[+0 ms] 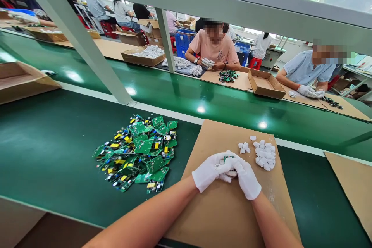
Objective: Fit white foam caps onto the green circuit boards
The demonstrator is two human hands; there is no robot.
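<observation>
Head view, left to right: a cardboard box (20,79) sits at the far left edge of the green counter (46,155). Right of it, a loose pile of green circuit boards (139,151) lies on the counter, just left of a cardboard sheet (221,209). Both hands wear white gloves and meet over the near middle of that sheet. Left hand (209,170) has its fingers curled shut around a small part (228,159), white with a bit of green board showing at the top; right hand (247,176) is pressed against the left, fingers closed on the same part from the right side. The part is held between the two hands, above the sheet, not resting on it. Just right and slightly far of the hands, a small heap of white plastic pieces (264,155) lies on the sheet, with a few strays beside it. Another cardboard sheet (353,186) shows at the right edge. Far side, across the belt: seated people in white gloves with boxes, white parts and more boards.
</observation>
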